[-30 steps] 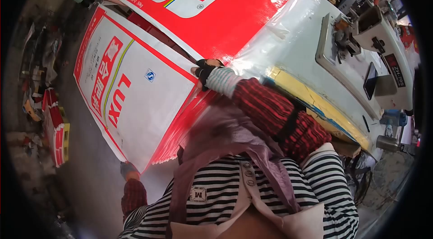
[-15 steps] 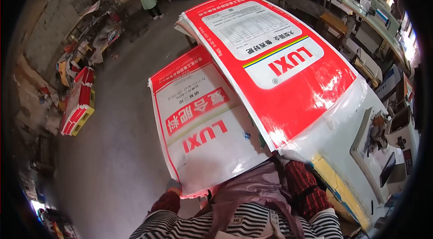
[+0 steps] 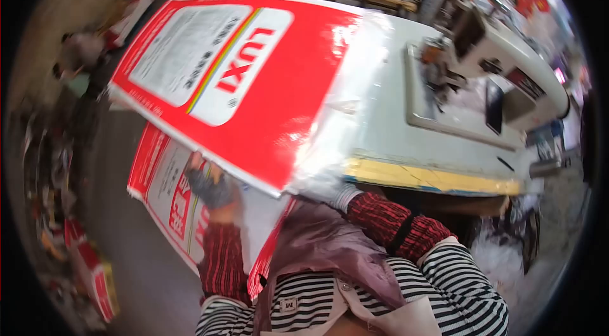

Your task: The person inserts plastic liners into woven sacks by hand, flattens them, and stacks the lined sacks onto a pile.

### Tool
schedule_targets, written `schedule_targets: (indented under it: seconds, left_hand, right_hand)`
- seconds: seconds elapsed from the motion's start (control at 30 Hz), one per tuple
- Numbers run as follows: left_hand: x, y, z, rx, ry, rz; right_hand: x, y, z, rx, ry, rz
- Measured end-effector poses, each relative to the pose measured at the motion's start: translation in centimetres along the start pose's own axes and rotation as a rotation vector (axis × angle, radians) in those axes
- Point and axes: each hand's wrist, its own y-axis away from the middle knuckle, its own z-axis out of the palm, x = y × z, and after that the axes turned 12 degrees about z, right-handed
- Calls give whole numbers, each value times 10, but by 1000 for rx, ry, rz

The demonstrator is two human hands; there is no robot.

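A red and white LUXI fertilizer sack (image 3: 273, 133) lies on top of a stack on the table, its clear plastic liner (image 3: 339, 117) sticking out at the right. My left hand (image 3: 212, 185), in a grey fingerless glove, is at the near left edge of this stack. Its fingers are blurred, and whether they grip the edge does not show. Below it hangs or lies a second, paler LUXI sack (image 3: 174, 174), partly covered by my arm. My right hand (image 3: 333, 195) is at the near corner by the liner, its fingers hidden.
A sewing machine (image 3: 501, 76) stands on the pale table (image 3: 393, 139), with a phone (image 3: 493, 106) on it. Yellow edging (image 3: 431, 175) runs along the table's near side. Two people (image 3: 79, 63) are far left. Another sack pile (image 3: 95, 272) stands on the floor at lower left.
My view has swung right toward the sewing machine. My left hand has left the lower sack's near corner and come up to the upper stack's edge. My right hand now shows by the liner.
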Motion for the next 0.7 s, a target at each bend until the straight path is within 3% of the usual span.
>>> schedule_targets:
  seconds: [0.03, 0.07, 0.13, 0.17, 0.2, 0.23, 0.27, 0.3, 0.37, 0.4, 0.43, 0.47, 0.5, 0.53, 0.57, 0.6, 0.63, 0.7]
  left_hand:
    - [33, -23, 41, -144, 53, 32]
    - [69, -39, 83, -269, -82, 379]
    - [126, -32, 150, -468, 79, 372]
    - [142, -31, 177, -634, -33, 393]
    - [143, -22, 206, -683, -180, 434]
    - [139, -21, 223, -689, -177, 441]
    - [137, -22, 238, -834, -271, 255]
    - [133, -22, 247, -971, -365, 61]
    - [112, -25, 249, -974, -248, -13]
    - [96, -24, 250, -940, -54, -28]
    - [85, -26, 250, -898, 138, -43]
    - [84, -33, 249, -893, 125, -136]
    - [81, -36, 249, -894, 119, -136]
    - [78, -38, 249, -922, 211, -230]
    - [76, -39, 251, -948, 306, -323]
    - [78, -40, 251, -946, 304, -321]
    - [81, -40, 251, -949, 244, -267]
    - [85, -36, 252, -957, 181, -213]
  right_hand:
    - [35, 27, 51, 108, -133, 108]
    - [79, 51, 116, 298, 239, -140]
    - [44, 49, 21, -367, 31, 13]
    - [23, 47, -33, -651, -30, 153]
    - [17, 47, -60, -639, -31, 161]
    - [12, 47, -83, -662, -228, 193]
    - [12, 46, -100, -682, -424, 219]
    - [18, 45, -110, -681, -428, 219]
    - [34, 41, -131, -649, -1242, 256]
    - [34, 31, -161, -659, -1394, 392]
    - [47, 20, -171, -472, -885, 152]
    - [69, 6, -171, -195, -412, -139]
    - [65, -4, -200, -283, -315, 57]
    - [79, -22, -183, -16, -601, 137]
    - [76, -40, -187, 35, -803, 389]
    - [66, -66, -200, 2, -1363, 786]
    - [64, -85, -198, 110, -1442, 848]
    - [69, -111, -190, 68, -1364, 932]
